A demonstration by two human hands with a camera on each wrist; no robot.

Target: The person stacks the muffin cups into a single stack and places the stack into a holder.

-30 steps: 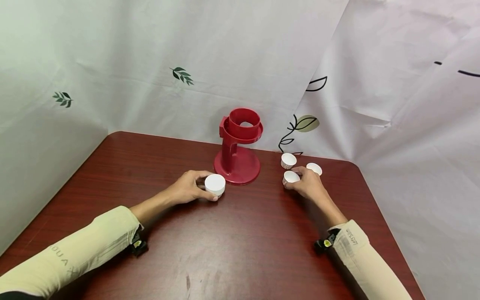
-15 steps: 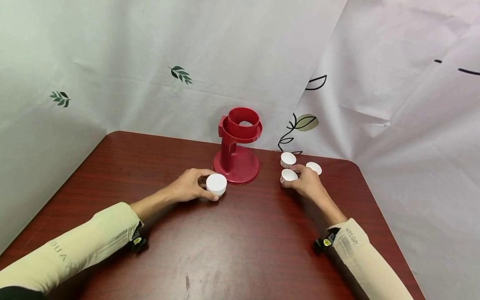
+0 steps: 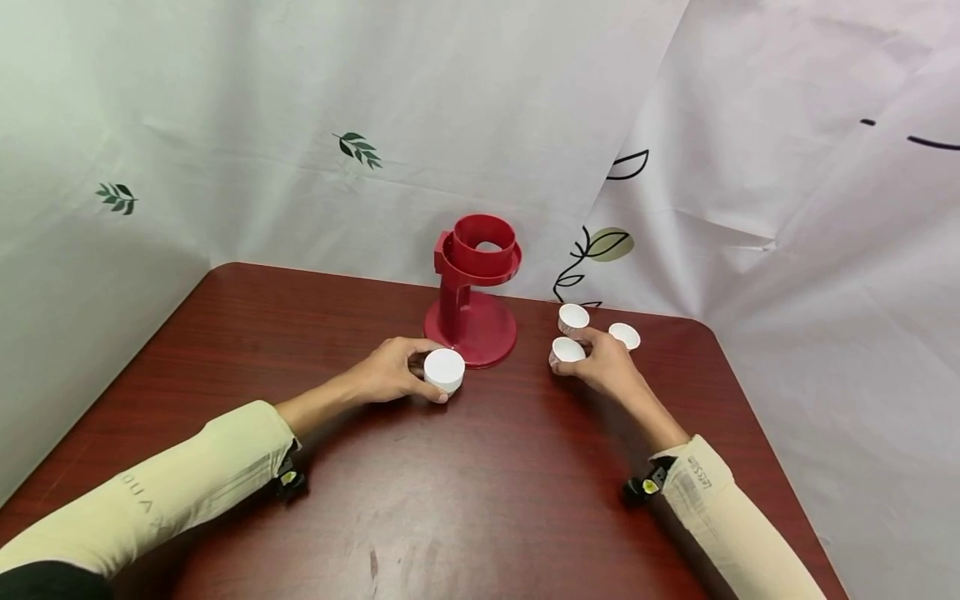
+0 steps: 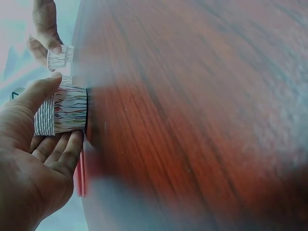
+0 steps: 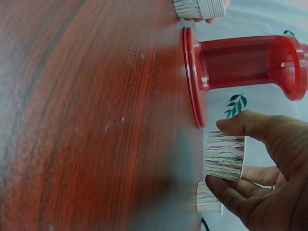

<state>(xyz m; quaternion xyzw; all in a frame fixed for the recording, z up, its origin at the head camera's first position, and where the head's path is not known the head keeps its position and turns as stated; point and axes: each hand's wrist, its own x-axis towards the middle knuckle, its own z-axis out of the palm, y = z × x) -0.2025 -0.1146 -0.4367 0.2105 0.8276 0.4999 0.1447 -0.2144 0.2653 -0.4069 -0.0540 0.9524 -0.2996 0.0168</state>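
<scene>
My left hand (image 3: 397, 371) grips a stack of nested white paper cups (image 3: 444, 371) low at the table, in front of the red stand's base. Seen from the left wrist, several rims are packed together above a patterned side (image 4: 71, 109), between thumb and fingers. On the right, my right hand (image 3: 607, 360) holds a single paper cup (image 3: 567, 352) by its sides, thumb and fingers on opposite faces. Coloured wavy lines cover this cup (image 5: 224, 155) in the right wrist view. Behind it stands another paper cup (image 3: 573, 317), and one more paper cup (image 3: 624, 335) is partly hidden by my right hand.
A red plastic stand (image 3: 480, 329) with a round base and a raised ring holder (image 3: 486, 247) stands at the back middle of the brown table (image 3: 480, 500). White cloth (image 3: 480, 100) with leaf prints hangs close behind the table's far edge.
The cup in my right hand has shifted left, away from the cup at its right. My left hand, with the cup stack, has moved slightly right toward the stand's front.
</scene>
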